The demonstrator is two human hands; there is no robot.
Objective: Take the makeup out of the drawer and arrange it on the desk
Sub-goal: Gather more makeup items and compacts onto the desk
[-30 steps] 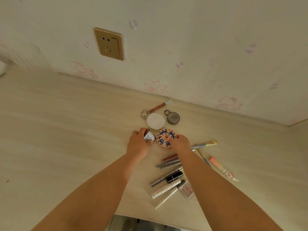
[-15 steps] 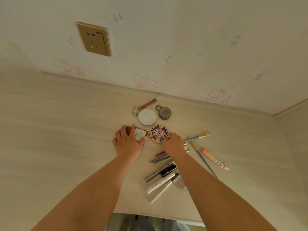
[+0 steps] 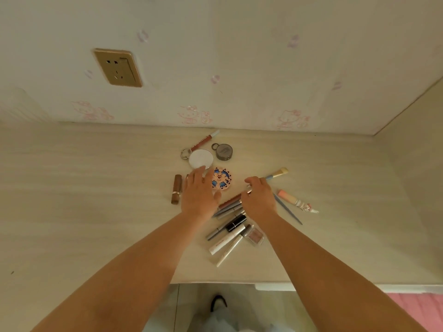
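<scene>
While makeup lies scattered on the pale wood-grain desk (image 3: pixel 96 200), a person's left hand (image 3: pixel 199 192) hovers flat with fingers spread beside a patterned round compact (image 3: pixel 221 179), and the right hand (image 3: pixel 259 198) curls around a slim tube (image 3: pixel 231 200). No label reads clearly. Cartoon-cat wallpaper (image 3: pixel 239 68) and a gold wall socket (image 3: pixel 118 67) rise behind.

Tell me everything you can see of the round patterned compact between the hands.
The round patterned compact lies flat and closed on the desk, lid up. The lid looks pinkish with a blue and dark heart-like pattern around a central motif. It sits just below the white round compact. The left hand overlaps its left edge; the right hand stays apart.
</scene>
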